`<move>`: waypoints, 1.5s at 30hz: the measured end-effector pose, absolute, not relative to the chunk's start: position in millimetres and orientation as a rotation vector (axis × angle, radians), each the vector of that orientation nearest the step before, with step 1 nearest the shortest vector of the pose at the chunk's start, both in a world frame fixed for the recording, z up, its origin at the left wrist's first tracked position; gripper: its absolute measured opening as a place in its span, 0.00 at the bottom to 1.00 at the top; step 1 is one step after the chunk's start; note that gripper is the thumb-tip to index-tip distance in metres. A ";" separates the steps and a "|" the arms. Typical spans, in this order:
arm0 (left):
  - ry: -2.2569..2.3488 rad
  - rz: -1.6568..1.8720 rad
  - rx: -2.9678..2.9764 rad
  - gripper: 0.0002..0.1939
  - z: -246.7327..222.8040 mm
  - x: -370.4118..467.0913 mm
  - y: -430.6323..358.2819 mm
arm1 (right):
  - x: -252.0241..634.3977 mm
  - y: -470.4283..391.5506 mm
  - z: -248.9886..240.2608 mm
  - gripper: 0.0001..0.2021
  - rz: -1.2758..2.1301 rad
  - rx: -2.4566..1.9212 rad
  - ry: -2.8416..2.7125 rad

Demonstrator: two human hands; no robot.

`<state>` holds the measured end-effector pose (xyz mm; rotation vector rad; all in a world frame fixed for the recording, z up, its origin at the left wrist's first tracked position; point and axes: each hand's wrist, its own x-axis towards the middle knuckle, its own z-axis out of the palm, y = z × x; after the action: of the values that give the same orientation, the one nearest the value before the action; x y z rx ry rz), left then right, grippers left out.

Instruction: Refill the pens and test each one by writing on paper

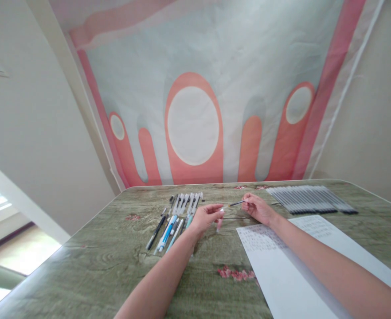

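Note:
Near the middle of the table, my left hand [209, 218] is closed with its fingertips around a small clear piece, perhaps a pen part. To its right, my right hand [257, 209] pinches a thin dark pen refill [237, 204], whose tip points left toward my left fingers. Left of my left hand lie several pens, among them a blue-and-white one [167, 233] and a black one [155, 232]. Behind these is a group of clear pen barrels [187, 203] with small dark caps beside them.
A long row of clear pens with dark ends [310, 199] lies at the back right. Two white sheets with handwriting [282, 270] lie under and beside my right forearm. The wood-patterned table [92, 266] meets a pink-and-white hanging sheet [195, 44] at the back.

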<state>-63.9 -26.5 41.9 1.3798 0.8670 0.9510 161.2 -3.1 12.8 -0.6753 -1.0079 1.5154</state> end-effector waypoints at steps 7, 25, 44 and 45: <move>0.858 0.898 1.415 0.22 46.3 -64.2 -28.9 | 160.0 -4.6 14.9 0.06 1.500 -0.694 -1.051; 0.906 1.078 1.163 0.19 46.4 -62.4 -22.8 | 123.2 -23.0 16.4 0.14 0.476 -0.823 -2.111; 1.040 1.185 1.330 0.17 32.9 -64.2 -17.6 | 127.4 -17.7 11.1 0.10 0.445 -0.917 -2.035; 1.038 1.184 1.340 0.17 33.4 -63.6 -18.1 | 130.1 -15.1 11.2 0.10 0.471 -0.938 -1.923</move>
<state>-63.6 -18.1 33.4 1.3402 1.0384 1.1835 130.1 -15.1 11.2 -0.9382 -1.9234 0.4706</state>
